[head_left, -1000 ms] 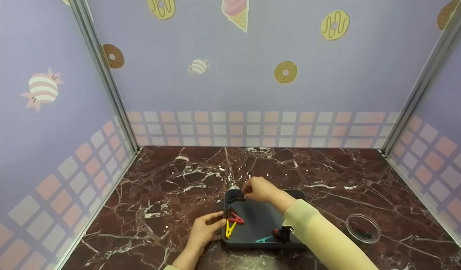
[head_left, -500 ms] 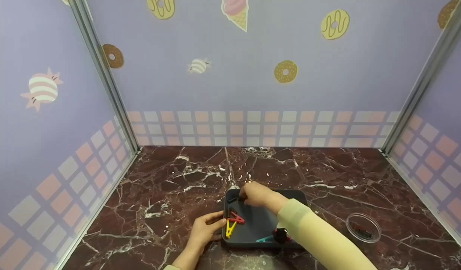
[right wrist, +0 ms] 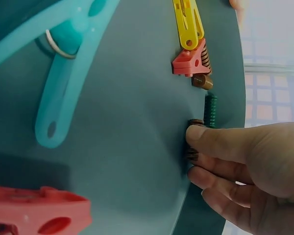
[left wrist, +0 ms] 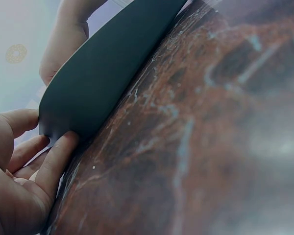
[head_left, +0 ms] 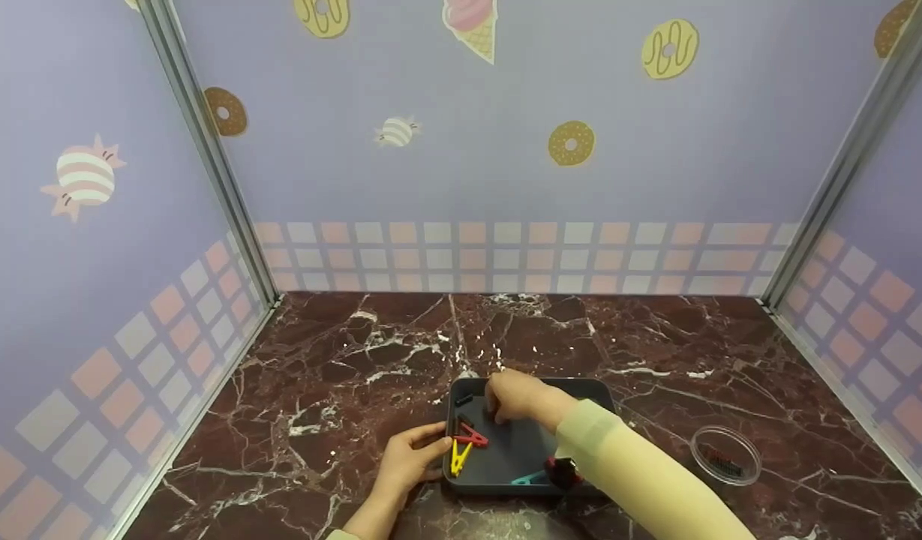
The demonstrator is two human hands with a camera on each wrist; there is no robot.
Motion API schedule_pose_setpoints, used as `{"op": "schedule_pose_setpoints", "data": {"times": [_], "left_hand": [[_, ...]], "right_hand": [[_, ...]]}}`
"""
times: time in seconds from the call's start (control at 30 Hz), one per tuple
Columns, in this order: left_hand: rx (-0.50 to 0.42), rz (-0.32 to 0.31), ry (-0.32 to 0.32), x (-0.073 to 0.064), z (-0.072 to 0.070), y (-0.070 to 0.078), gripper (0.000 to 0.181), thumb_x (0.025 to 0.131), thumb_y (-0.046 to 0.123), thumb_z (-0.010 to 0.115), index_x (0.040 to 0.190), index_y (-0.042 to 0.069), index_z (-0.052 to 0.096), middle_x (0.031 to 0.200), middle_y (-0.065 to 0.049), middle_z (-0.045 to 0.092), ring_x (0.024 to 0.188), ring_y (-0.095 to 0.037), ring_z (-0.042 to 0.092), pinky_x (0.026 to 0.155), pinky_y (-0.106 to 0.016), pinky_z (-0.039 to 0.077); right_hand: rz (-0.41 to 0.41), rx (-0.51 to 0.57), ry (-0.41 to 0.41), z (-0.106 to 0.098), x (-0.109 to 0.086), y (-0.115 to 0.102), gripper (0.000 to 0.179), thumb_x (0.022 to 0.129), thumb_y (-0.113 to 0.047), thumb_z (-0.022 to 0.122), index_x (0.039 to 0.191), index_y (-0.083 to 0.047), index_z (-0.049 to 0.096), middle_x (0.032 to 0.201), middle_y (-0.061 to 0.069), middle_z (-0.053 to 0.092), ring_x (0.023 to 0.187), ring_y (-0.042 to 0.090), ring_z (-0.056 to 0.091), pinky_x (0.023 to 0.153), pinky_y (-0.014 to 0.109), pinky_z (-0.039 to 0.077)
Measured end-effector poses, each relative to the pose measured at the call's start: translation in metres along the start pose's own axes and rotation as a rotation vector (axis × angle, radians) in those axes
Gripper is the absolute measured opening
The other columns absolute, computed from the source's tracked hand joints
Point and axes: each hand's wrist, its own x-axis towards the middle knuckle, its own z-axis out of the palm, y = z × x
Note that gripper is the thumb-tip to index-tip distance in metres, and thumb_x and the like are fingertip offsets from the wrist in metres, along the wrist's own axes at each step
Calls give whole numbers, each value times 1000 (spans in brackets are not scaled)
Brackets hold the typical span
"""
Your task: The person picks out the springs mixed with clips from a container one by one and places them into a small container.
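Note:
My left hand (head_left: 409,459) grips the left wall of a dark grey tray (head_left: 506,490), its thumb at the rim and fingers against the outside, as the left wrist view shows. Inside the tray's far left part, my right hand (head_left: 515,395) pinches a brown ribbed cylinder (right wrist: 192,154) between thumb and fingers. Right beside it lies a green ribbed cylinder (right wrist: 210,110). Along the tray's left side are a yellow clothespin (head_left: 461,457), a red clothespin (head_left: 471,435) and another brown ribbed cylinder (right wrist: 202,82). A teal clothespin (head_left: 530,478) lies near the front wall.
Another red clothespin (right wrist: 39,210) lies inside the tray near the teal one, partly hidden by the right sleeve (head_left: 626,457) in the head view. On the marbled tabletop (head_left: 340,420), a clear round dish (head_left: 726,456) with small red and dark pieces stands to the right.
My right hand has lowered into the tray and shifted slightly, now around the brown ribbed cylinder that lay at the far left. The left hand stays on the tray's wall.

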Motion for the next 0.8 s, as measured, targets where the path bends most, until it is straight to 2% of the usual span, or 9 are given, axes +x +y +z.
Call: {"op": "schedule_pose_setpoints", "data": {"times": [0.13,0.47,0.8], "left_hand": [[-19,1,-6,-1,0,0,52,97,16,72,139,-9,58,133,-32,64,102,-32,76,72,-39,66],[-7,-16,6,-1,0,2,52,95,18,74,139,-8,60,132,-30,66,104,-30,75,71,-38,66],[2,-15,-3,-1,-1,2,52,96,18,74,139,-7,60,130,-28,68,100,-27,76,71,-38,66]], "right_hand": [[-9,5,-13,-1,-1,2,10,78,-5,88,83,-8,79,84,7,77,72,21,68,67,35,59],[-44,124,-31,-9,-6,8,6,81,-5,81,85,-8,78,82,6,76,65,10,57,61,29,52],[-126,229,-2,-19,-18,16,7,80,-3,80,84,-8,77,84,7,77,71,9,66,65,22,55]]}}
